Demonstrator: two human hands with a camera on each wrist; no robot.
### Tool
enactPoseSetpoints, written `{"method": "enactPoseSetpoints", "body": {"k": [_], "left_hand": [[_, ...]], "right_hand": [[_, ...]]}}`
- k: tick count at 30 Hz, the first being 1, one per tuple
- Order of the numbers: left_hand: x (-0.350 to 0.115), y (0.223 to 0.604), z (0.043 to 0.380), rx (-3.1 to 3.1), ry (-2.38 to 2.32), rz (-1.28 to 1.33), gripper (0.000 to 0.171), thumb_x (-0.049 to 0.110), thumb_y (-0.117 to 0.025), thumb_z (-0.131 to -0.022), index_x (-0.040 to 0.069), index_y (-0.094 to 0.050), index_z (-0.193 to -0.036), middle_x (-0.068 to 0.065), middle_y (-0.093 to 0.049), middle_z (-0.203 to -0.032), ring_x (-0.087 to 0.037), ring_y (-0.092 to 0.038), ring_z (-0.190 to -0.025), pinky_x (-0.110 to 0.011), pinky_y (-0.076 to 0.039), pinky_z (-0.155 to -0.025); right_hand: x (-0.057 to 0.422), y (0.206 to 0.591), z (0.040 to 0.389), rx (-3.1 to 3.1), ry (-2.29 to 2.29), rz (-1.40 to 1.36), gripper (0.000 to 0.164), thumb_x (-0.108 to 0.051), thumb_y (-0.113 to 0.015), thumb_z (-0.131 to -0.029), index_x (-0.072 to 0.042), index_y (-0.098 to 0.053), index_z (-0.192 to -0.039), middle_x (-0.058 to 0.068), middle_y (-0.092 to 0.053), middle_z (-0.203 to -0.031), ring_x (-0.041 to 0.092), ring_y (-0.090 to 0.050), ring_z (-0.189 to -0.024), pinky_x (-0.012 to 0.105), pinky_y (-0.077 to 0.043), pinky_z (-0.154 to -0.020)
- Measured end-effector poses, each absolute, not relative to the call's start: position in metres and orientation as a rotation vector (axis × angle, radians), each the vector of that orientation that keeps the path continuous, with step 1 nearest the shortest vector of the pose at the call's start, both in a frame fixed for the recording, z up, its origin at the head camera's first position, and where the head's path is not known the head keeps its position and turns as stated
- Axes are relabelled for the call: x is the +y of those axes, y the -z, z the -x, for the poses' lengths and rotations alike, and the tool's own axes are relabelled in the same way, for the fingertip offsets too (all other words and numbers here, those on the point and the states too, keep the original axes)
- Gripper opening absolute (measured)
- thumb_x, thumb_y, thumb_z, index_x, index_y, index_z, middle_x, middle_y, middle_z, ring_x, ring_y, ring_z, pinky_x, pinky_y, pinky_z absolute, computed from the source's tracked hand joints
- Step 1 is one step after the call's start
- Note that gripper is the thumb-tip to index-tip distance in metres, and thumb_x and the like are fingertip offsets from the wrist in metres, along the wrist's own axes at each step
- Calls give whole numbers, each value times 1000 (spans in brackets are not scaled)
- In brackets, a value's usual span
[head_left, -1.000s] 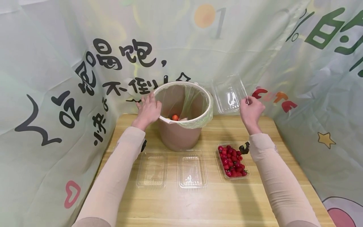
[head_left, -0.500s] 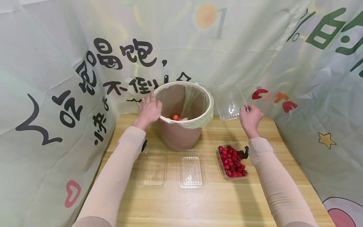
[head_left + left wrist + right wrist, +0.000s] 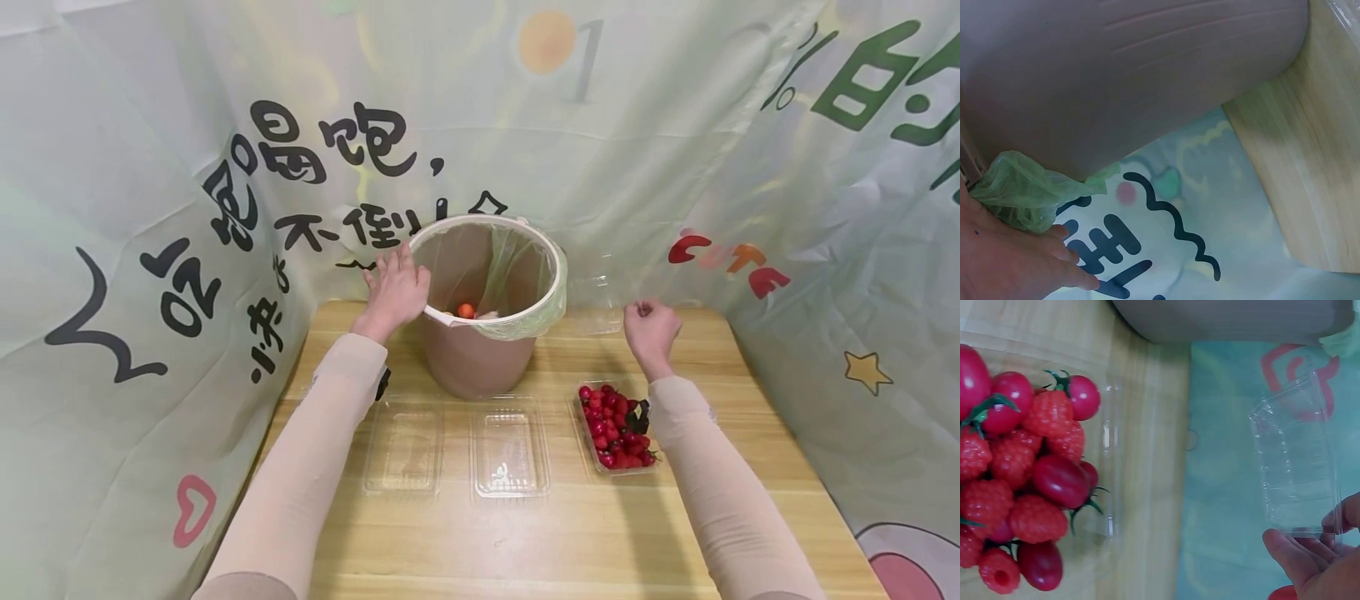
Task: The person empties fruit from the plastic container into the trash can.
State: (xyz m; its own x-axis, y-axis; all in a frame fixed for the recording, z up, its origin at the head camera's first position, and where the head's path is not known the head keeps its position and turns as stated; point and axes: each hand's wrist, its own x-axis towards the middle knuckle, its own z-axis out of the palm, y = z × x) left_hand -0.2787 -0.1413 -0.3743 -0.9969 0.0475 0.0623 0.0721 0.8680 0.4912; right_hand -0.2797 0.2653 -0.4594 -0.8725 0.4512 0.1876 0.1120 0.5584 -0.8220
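Observation:
My left hand [image 3: 395, 289] rests against the rim of the pinkish-brown bin [image 3: 480, 358] on its left side, fingers spread. In the left wrist view those fingers [image 3: 1054, 275] lie outside the bin beside its green liner [image 3: 1032, 190]. With thumb and fingertips, my right hand [image 3: 652, 333] pinches one end of a clear plastic container [image 3: 597, 308] right of the bin. The right wrist view shows this container [image 3: 1294, 465] tilted, with nothing visible inside. Nearer me stands a clear tray of raspberries and cherry tomatoes [image 3: 611, 429], partly covered by the right wrist's black strap.
Two clear plastic trays [image 3: 405, 450] lie side by side on the wooden table [image 3: 487, 542], left of the fruit. A red-orange round item [image 3: 466, 311] and other pieces sit inside the bin. Printed cloth [image 3: 480, 150] surrounds the table's back and sides.
My right hand has come down and slightly left, lowering the clear container from above the table's back edge towards the tabletop. The left hand stays at the bin's rim.

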Motion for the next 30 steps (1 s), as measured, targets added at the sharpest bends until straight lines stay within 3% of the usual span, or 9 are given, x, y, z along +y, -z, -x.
{"method": "enactPoseSetpoints", "body": {"k": [11, 13, 15, 17, 19, 21, 25, 30], "left_hand": [[-141, 375, 280, -2996, 743, 97, 75, 42, -18, -109, -1, -5, -168, -31, -7, -173, -54, 2, -161, -74, 6, -126], [-141, 375, 281, -2999, 734, 93, 75, 42, -18, -108, -1, -6, -168, -32, -7, -173, -54, 2, -161, -74, 5, -126], [-141, 375, 281, -3003, 733, 88, 75, 42, -18, -108, -1, -7, -168, -33, -7, -173, -54, 2, -161, -74, 6, -126], [-141, 374, 280, -3006, 731, 84, 75, 43, -18, -108, 0, -7, -168, -33, -6, -173, -54, 3, -161, -74, 7, -126], [-141, 374, 280, -3006, 738, 82, 75, 43, -18, -108, 0, -6, -168, -32, -5, -173, -54, 3, -161, -74, 7, -126], [-141, 373, 279, -3007, 739, 81, 74, 43, -18, -108, 0, -6, -168, -32, -4, -173, -54, 3, -161, -74, 8, -126], [-140, 375, 280, -3007, 746, 84, 75, 43, -18, -108, 0, -5, -168, -33, -3, -173, -54, 4, -160, -74, 8, -126], [-140, 376, 281, -3001, 747, 89, 75, 43, -18, -108, 0, -6, -168, -32, -4, -173, -54, 4, -160, -74, 8, -126]], "right_hand": [[268, 483, 278, -2512, -1315, 562, 39, -12, -54, -98, 8, -70, -129, 32, -70, -127, 44, -63, -122, 52, -46, -117], [269, 488, 278, -2528, -1300, 584, 38, -11, -54, -96, 8, -72, -124, 30, -74, -119, 44, -65, -119, 52, -47, -116], [271, 493, 278, -2544, -1301, 605, 37, -10, -53, -94, 8, -74, -120, 25, -77, -100, 43, -64, -116, 51, -48, -113], [271, 497, 277, -2563, -1312, 630, 37, -10, -52, -94, 9, -74, -118, 15, -75, -79, 43, -63, -117, 51, -49, -110], [272, 500, 275, -2588, -1329, 654, 39, -11, -51, -95, 9, -73, -120, 8, -71, -73, 43, -61, -120, 51, -49, -109], [272, 502, 273, -2610, -1345, 675, 40, -13, -50, -96, 10, -72, -122, 11, -72, -78, 43, -57, -125, 52, -49, -109], [273, 509, 270, -2633, -1346, 698, 42, -15, -50, -97, 10, -70, -124, 29, -73, -113, 44, -56, -128, 53, -49, -111], [276, 520, 273, -2670, -1353, 716, 45, -16, -49, -98, 12, -67, -129, 33, -65, -133, 45, -55, -130, 55, -47, -114]]}}
